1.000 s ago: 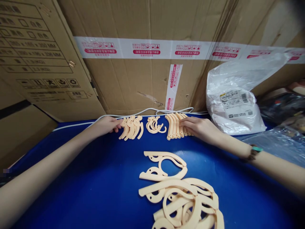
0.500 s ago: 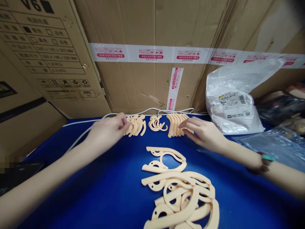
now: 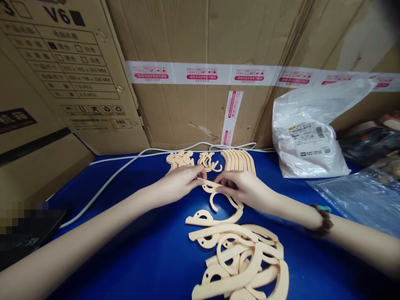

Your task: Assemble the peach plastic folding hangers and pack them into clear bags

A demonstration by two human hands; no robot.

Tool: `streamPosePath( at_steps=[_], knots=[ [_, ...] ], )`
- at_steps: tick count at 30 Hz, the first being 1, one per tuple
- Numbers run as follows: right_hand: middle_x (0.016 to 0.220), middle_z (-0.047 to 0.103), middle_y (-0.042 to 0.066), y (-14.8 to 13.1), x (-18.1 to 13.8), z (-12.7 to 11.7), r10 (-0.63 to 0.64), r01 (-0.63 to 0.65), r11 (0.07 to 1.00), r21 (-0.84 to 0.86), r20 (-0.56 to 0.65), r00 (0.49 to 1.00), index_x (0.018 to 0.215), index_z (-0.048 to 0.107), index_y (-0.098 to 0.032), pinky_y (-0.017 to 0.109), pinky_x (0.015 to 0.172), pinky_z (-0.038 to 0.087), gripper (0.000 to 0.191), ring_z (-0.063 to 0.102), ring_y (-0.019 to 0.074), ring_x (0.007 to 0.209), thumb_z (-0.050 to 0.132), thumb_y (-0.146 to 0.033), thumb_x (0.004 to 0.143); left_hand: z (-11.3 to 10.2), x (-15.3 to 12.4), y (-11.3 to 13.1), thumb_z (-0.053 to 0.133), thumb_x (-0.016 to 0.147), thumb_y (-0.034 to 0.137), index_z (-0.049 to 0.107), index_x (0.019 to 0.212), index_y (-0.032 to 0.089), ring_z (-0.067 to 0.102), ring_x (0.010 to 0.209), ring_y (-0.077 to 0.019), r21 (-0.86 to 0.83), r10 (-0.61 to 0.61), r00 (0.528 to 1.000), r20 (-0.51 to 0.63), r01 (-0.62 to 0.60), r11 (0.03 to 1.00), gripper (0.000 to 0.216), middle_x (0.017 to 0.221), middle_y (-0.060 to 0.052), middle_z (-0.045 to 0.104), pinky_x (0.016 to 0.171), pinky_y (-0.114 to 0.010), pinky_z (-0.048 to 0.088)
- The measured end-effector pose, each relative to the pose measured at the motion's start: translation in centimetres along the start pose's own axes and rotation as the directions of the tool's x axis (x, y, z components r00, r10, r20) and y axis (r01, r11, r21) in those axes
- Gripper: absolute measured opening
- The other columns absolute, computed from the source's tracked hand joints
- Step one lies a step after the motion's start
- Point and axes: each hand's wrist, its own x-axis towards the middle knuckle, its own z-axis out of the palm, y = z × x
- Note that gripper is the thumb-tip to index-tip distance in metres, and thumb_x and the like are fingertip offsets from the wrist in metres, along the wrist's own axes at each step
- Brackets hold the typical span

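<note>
Both my hands meet over the top piece of a pile of cream-coloured curved plastic parts (image 3: 240, 258) on the blue table (image 3: 150, 250). My left hand (image 3: 179, 183) pinches the upper end of the topmost curved part (image 3: 218, 200). My right hand (image 3: 240, 187) grips the same part from the right, fingers curled on it. Behind my hands lie three sorted rows: a left row of small hooked pieces (image 3: 179, 158), a middle cluster (image 3: 208, 161), and a right row of long curved strips (image 3: 239, 160).
Large cardboard boxes (image 3: 203, 62) with red-printed tape wall off the back. A white cable (image 3: 118, 171) runs along the table's far edge. A white plastic bag with a label (image 3: 306, 137) sits at the right, with clear plastic wrap (image 3: 359, 196) beside it.
Both hands left the sorted rows at the back and came toward me to the pile, closing on its topmost curved part. The view shifted slightly right and down.
</note>
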Motion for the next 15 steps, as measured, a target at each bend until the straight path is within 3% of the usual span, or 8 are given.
streamPosePath(
  at_steps=[5,7,9,12,15],
  knots=[
    [0.078,0.066,-0.001,0.5,0.9,-1.7,0.031,0.003,0.983,0.182,-0.184,0.983,0.109,0.059,-0.019,0.022,0.056,0.042,0.025,0.057,0.0112,0.062,0.058,-0.038,0.093,-0.4,0.9,1.2,0.049,0.090,0.040,0.057,0.108,0.015,0.059,0.081,-0.0167,-0.309,-0.151,0.985,-0.080,0.120,0.944,0.031,0.098,-0.008,0.064,0.066,-0.025,0.042],
    [0.080,0.067,-0.001,0.4,1.5,-2.5,0.011,0.025,0.989,0.147,-0.243,0.970,0.113,0.056,-0.019,0.023,0.057,0.041,0.026,0.056,0.0108,0.061,0.057,-0.036,0.094,-0.9,1.3,1.9,0.055,0.087,0.042,0.062,0.103,0.015,0.055,0.075,-0.0150,-0.465,-0.226,0.970,-0.089,0.160,0.871,0.032,0.093,-0.006,0.065,0.063,-0.024,0.038],
    [0.082,0.067,0.001,0.2,2.3,-3.3,-0.033,0.037,0.999,0.009,-0.294,0.955,0.116,0.055,-0.017,0.024,0.059,0.041,0.025,0.057,0.0116,0.062,0.053,-0.032,0.096,-1.6,1.9,2.5,0.056,0.087,0.040,0.064,0.093,0.015,0.050,0.069,-0.0133,-0.542,-0.263,0.952,-0.155,0.140,0.829,0.027,0.083,-0.002,0.062,0.061,-0.024,0.035],
    [0.083,0.068,0.006,-0.7,4.1,-4.6,-0.144,-0.007,0.936,-0.351,-0.403,0.904,0.105,0.059,-0.014,0.028,0.061,0.040,0.023,0.062,0.0173,0.071,0.045,-0.032,0.098,-2.9,3.2,3.3,0.047,0.093,0.035,0.057,0.078,0.017,0.046,0.063,-0.0126,-0.414,-0.133,0.931,-0.341,-0.022,0.910,0.025,0.070,0.002,0.052,0.060,-0.025,0.033],
    [0.074,0.067,0.009,-1.6,5.8,-5.8,-0.174,-0.119,0.798,-0.591,-0.415,0.893,0.094,0.062,-0.014,0.030,0.056,0.033,0.029,0.061,0.0203,0.065,0.039,-0.030,0.100,-4.0,4.0,3.8,0.038,0.098,0.030,0.046,0.071,0.019,0.045,0.064,-0.0137,-0.069,0.044,0.863,-0.503,-0.090,0.994,0.030,0.067,0.002,0.047,0.062,-0.027,0.032]
  ],
)
